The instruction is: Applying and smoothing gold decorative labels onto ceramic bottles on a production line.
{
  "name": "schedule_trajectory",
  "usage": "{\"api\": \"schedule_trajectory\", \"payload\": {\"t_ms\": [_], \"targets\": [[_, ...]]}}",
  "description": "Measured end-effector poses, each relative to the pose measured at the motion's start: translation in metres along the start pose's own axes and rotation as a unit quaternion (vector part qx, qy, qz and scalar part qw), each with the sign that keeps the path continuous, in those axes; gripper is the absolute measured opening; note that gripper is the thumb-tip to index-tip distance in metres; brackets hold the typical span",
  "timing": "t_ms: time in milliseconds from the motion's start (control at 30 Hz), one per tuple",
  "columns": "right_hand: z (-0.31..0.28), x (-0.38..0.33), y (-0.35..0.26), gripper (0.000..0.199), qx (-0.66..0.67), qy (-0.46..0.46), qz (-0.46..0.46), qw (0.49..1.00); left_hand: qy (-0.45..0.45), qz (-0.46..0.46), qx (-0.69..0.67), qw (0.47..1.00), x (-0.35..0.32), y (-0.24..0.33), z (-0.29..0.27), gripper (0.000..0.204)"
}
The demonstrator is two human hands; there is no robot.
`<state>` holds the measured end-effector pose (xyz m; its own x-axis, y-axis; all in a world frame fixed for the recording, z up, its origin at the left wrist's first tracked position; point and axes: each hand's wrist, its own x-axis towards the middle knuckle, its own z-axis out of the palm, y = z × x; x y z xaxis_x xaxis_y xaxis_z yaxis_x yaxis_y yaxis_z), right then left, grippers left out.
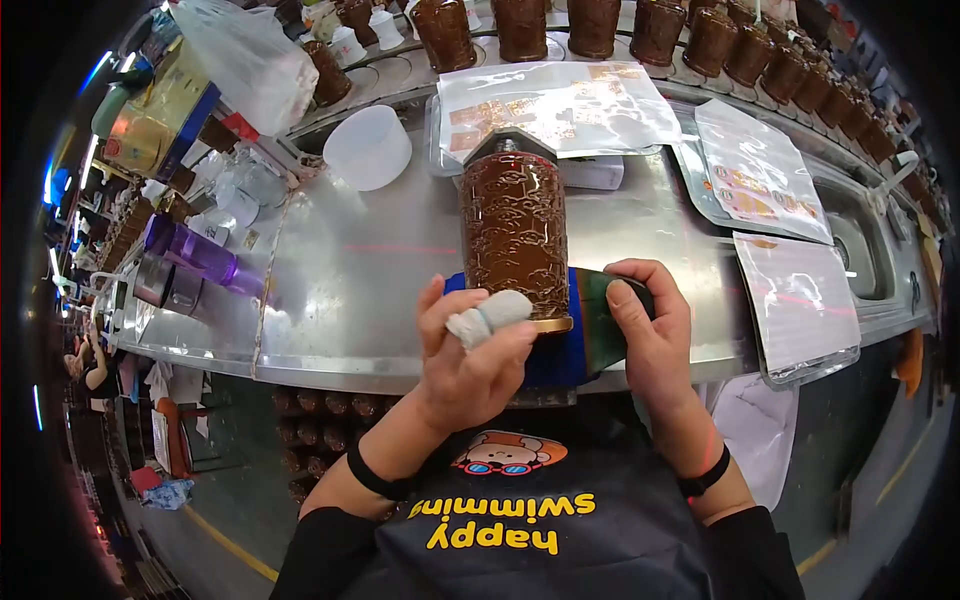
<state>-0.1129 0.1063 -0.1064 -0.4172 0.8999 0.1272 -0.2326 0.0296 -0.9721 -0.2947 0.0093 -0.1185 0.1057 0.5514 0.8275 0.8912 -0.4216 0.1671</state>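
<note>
A tall brown cylinder (513,232) with an embossed cloud pattern and a gold rim lies lengthwise on a blue pad (558,360) at the near edge of the steel bench (370,270). My left hand (470,350) presses against its near end, the thumb wrapped in white bandage. My right hand (650,335) grips a dark green tool (600,315) whose end touches the cylinder's rim on the right.
A row of similar brown cylinders (660,30) lines the far side. Plastic sleeves with printed sheets (550,105) lie behind and to the right. A white bowl (367,147), a purple bottle (195,250) and a plastic bag (245,60) stand on the left.
</note>
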Motion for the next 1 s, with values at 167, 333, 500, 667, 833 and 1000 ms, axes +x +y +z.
{"api": "schedule_trajectory", "payload": {"t_ms": [167,333,500,667,833,1000], "targets": [[-0.012,0.002,0.013,0.020,-0.024,0.002,0.001,1.000,0.096,-0.158,-0.338,0.923,0.022,0.001,-0.021,0.055],[-0.020,0.007,0.029,0.017,-0.056,0.067,0.029,0.996,0.161,-0.230,-0.648,0.708,0.064,-0.006,-0.085,0.068],[-0.022,0.008,0.036,0.012,-0.157,0.049,-0.020,0.986,0.050,-0.247,-0.679,0.690,0.088,-0.001,-0.123,0.072],[-0.021,0.013,0.035,0.012,-0.174,0.042,-0.035,0.983,0.068,-0.267,-0.689,0.671,0.099,0.005,-0.136,0.076],[-0.012,0.013,0.033,0.011,-0.146,0.031,-0.017,0.989,0.135,-0.308,-0.671,0.661,0.088,0.008,-0.135,0.080],[-0.014,0.010,0.036,0.009,-0.116,0.047,0.001,0.992,0.113,-0.326,-0.531,0.774,0.053,-0.013,-0.060,0.053]]}}
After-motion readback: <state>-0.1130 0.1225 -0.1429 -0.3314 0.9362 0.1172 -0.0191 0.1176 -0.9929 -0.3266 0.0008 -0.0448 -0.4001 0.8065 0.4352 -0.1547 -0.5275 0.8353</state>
